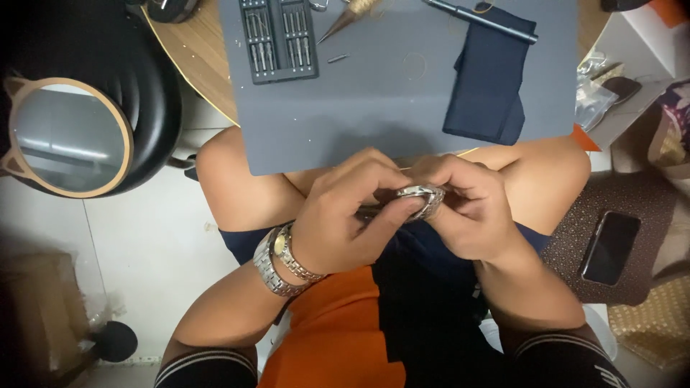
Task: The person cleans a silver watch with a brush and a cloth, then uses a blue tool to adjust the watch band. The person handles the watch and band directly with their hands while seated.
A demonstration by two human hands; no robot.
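Both hands meet over my lap, below the front edge of a grey work mat (381,100). My left hand (345,215) and my right hand (467,208) together grip a silver metal wristwatch (420,200) held between the fingertips. The left thumb presses on the watch's near side. Much of the watch is hidden by fingers. My left wrist wears a silver and gold metal watch (282,260).
On the mat lie a black screwdriver bit case (279,39), a dark blue folded cloth (490,75), a long dark screwdriver (480,20) and a brass-tipped tool (345,18). A round mirror (68,136) stands left. A black phone (609,248) rests on a brown cushion at right.
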